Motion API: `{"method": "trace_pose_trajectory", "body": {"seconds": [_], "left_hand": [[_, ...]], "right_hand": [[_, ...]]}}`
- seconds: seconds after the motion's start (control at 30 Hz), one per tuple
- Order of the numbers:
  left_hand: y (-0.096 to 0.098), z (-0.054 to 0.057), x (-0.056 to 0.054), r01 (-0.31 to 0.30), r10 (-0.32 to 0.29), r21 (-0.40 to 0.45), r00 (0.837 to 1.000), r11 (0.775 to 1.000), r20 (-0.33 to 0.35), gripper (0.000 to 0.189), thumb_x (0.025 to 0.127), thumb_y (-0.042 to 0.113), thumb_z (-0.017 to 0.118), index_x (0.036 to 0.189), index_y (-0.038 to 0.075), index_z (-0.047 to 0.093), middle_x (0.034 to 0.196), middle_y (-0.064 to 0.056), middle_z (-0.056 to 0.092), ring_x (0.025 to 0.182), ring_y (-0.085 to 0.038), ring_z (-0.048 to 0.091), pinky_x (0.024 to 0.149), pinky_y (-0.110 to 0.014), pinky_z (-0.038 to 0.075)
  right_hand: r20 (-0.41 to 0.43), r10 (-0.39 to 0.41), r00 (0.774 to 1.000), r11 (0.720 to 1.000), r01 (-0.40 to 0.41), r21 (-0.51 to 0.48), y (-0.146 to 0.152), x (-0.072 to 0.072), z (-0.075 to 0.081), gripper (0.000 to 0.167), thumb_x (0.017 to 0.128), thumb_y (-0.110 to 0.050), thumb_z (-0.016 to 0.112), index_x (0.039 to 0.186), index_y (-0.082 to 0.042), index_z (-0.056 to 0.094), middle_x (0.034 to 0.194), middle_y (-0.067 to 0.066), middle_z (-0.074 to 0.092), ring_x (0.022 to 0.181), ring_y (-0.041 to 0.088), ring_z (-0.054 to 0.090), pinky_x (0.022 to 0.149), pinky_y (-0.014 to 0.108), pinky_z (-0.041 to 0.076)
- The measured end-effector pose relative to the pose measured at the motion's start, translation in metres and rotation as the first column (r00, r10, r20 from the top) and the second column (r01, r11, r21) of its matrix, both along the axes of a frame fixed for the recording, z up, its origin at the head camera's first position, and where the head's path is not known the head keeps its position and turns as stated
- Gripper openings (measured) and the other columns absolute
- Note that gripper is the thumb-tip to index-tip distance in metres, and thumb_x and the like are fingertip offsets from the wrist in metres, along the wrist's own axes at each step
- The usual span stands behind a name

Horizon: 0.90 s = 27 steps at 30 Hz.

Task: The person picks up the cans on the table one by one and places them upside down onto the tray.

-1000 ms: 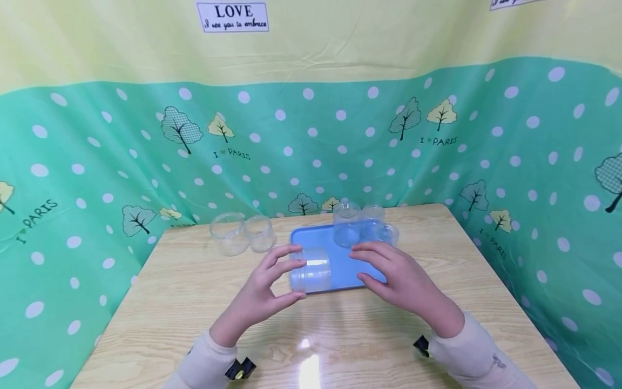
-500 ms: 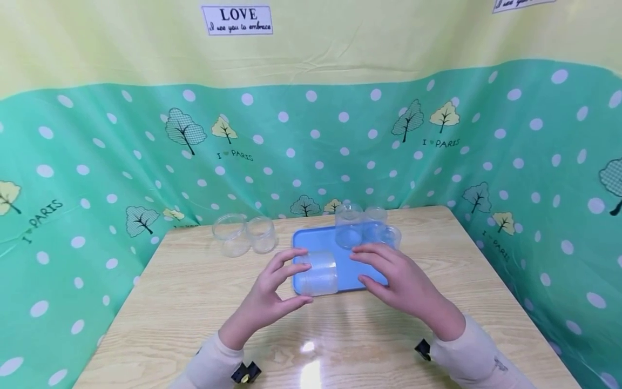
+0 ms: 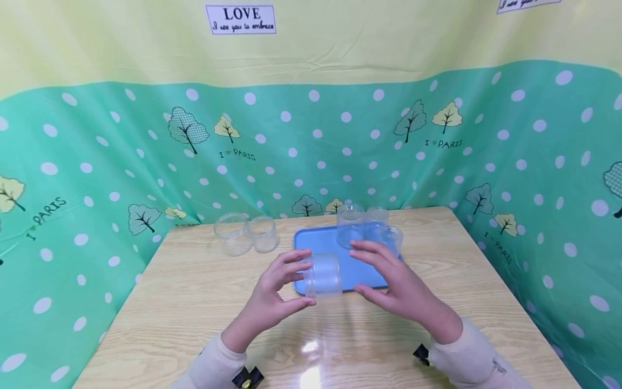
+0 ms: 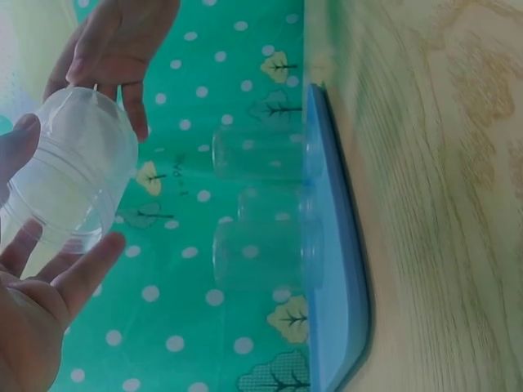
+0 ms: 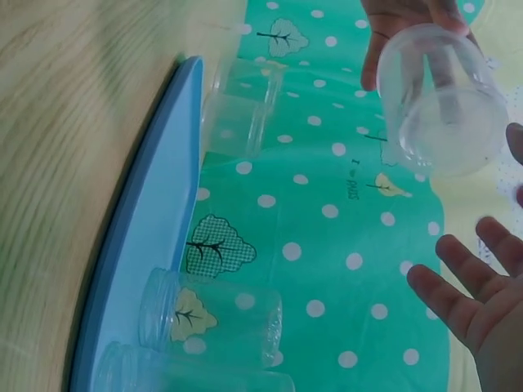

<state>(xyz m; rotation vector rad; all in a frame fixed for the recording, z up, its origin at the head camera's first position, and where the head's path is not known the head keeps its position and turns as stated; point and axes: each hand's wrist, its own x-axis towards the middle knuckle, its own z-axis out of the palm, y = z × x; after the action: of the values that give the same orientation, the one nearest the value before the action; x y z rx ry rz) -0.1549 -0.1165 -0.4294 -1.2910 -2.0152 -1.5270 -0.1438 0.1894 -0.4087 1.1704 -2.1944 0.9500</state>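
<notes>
My left hand (image 3: 272, 292) holds a clear plastic jar (image 3: 326, 275) on its side above the front of the blue tray (image 3: 357, 273). Fingers and thumb grip it around the threaded mouth end, and its closed base points right. Across from that base is my right hand (image 3: 400, 281), its fingers spread and holding nothing. The left wrist view shows the ridged neck of the jar (image 4: 73, 163) between the left fingertips. Through the right wrist view, a gap separates the right fingers (image 5: 453, 298) from the jar.
Several clear jars (image 3: 351, 229) stand at the tray's back right, necks down on it in the right wrist view. Two more, a wider jar (image 3: 235, 240) and a smaller jar (image 3: 263, 235), stand on the wooden table (image 3: 194, 292) left of the tray. A dotted curtain (image 3: 272, 146) hangs behind.
My left hand has carried the jar slightly to the right, nearer the right hand. The right hand's thumb has moved down, widening its spread. The view has shifted a little.
</notes>
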Motion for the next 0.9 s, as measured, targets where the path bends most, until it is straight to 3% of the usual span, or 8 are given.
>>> {"method": "trace_pose_trajectory", "body": {"seconds": [0.17, 0.4, 0.6, 0.9], "left_hand": [[0.002, 0.0, 0.004, 0.024, -0.025, 0.03, 0.998, 0.999, 0.056, 0.072, 0.072, -0.007, 0.088, 0.137, 0.004, 0.058, 0.149, -0.026, 0.046, 0.137, -0.027, 0.051, 0.094, -0.041, 0.06], [0.005, 0.0, 0.005, 0.086, -0.09, 0.057, 0.993, 0.995, 0.073, 0.073, 0.071, -0.012, 0.087, 0.136, 0.001, 0.057, 0.148, -0.03, 0.044, 0.137, -0.029, 0.05, 0.092, -0.045, 0.061], [0.005, 0.002, 0.007, 0.112, -0.117, 0.056, 0.989, 0.992, 0.092, 0.073, 0.073, -0.012, 0.086, 0.138, 0.002, 0.056, 0.149, -0.028, 0.044, 0.137, -0.029, 0.05, 0.093, -0.044, 0.06], [0.006, 0.003, 0.011, 0.136, -0.145, 0.062, 0.974, 0.989, 0.171, 0.07, 0.077, -0.011, 0.083, 0.14, 0.003, 0.055, 0.151, -0.024, 0.043, 0.138, -0.027, 0.049, 0.094, -0.044, 0.06]], "right_hand": [[0.01, 0.055, 0.998, 0.998, -0.055, 0.013, -0.006, 0.001, -0.003, 0.071, 0.095, -0.033, 0.075, 0.154, -0.01, 0.043, 0.161, 0.013, 0.037, 0.148, 0.032, 0.038, 0.115, 0.031, 0.044], [0.035, 0.083, 0.996, 0.996, -0.085, 0.036, -0.01, 0.005, -0.006, 0.08, 0.088, -0.029, 0.084, 0.153, -0.006, 0.043, 0.161, 0.015, 0.036, 0.146, 0.031, 0.041, 0.103, 0.049, 0.055], [0.016, 0.105, 0.994, 0.994, -0.105, 0.029, -0.015, 0.007, -0.008, 0.082, 0.085, -0.027, 0.086, 0.152, -0.006, 0.043, 0.16, 0.015, 0.038, 0.144, 0.032, 0.044, 0.099, 0.049, 0.057], [-0.004, 0.158, 0.987, 0.987, -0.158, -0.016, -0.023, 0.006, -0.016, 0.074, 0.089, -0.026, 0.083, 0.15, -0.008, 0.045, 0.158, 0.018, 0.04, 0.144, 0.033, 0.043, 0.107, 0.041, 0.053]]}}
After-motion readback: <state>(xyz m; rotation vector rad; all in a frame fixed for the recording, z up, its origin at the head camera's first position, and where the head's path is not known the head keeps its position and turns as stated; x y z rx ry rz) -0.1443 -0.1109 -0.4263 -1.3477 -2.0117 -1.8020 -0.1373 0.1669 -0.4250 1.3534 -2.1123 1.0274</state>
